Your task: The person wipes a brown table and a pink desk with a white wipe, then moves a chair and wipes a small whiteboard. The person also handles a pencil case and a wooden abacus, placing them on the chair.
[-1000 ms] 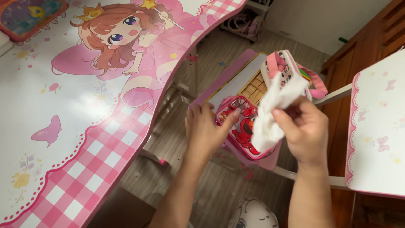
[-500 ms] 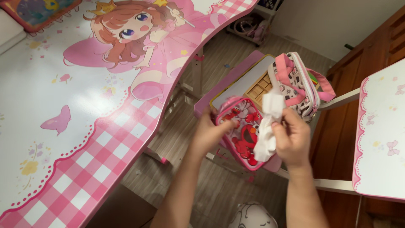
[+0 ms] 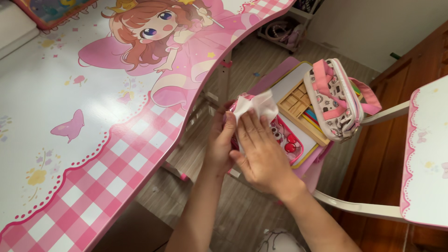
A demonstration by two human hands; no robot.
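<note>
A small pink pouch printed with red cartoon figures is held over the seat of a pink chair, just right of centre in the head view. The pouch's near-left edge is gripped by the left hand, the thumb curled over the top and the fingers hidden beneath. A crumpled white tissue is pressed flat against the pouch's face by the right hand, whose fingers are laid together and extended toward twelve o'clock; the tissue is bunched at the fingertips and juts out past them. Most of the pouch is covered by this hand, only its right part with the red figures being seen.

At two o'clock from the hands, a pink and white patterned bag is stood on the chair, touching a flat tray of wooden blocks that is set between it and the pouch. From nine to eleven o'clock, a pink and white desk printed with a cartoon princess and a checked border is seen. At three o'clock, a second white desktop with a pink edge is partly shown.
</note>
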